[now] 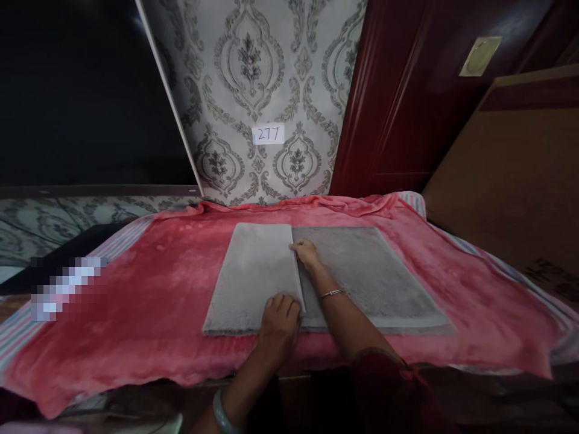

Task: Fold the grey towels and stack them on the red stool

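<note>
A grey plush mat lies on a red blanket. Its left part is folded over as a lighter flap. My left hand rests on the flap's near right corner, fingers curled over the edge. My right hand reaches farther, with its fingers closed on the flap's far edge near the middle seam. A thin bracelet circles my right wrist, and a pale bangle my left.
The blanket covers a bed or table that runs up to a patterned wallpaper wall with a paper tag "277". A dark red door stands at the right, a brown cabinet beside it, and a dark screen at the left.
</note>
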Action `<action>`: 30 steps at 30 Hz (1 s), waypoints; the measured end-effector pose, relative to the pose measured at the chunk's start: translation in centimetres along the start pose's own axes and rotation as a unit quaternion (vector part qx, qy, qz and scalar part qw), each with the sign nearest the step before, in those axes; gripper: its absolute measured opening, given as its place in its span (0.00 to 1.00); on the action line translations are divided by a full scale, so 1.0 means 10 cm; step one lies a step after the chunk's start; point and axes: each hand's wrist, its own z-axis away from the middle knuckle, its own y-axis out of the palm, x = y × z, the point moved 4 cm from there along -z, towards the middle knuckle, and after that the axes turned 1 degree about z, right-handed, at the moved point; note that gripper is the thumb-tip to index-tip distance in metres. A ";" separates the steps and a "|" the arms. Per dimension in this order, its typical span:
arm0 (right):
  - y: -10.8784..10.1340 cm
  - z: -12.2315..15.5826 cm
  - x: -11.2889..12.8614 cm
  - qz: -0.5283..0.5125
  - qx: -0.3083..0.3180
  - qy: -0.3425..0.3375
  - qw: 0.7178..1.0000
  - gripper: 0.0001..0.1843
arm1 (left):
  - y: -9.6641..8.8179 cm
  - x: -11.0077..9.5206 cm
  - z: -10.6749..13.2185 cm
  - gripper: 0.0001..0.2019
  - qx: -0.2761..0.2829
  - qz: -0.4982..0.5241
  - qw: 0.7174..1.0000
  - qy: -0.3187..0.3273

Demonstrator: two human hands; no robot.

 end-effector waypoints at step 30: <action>-0.18 0.27 0.19 0.187 -0.044 -0.078 0.978 0.22 | 0.14 -0.08 0.11 0.14 -0.040 0.024 0.996 0.080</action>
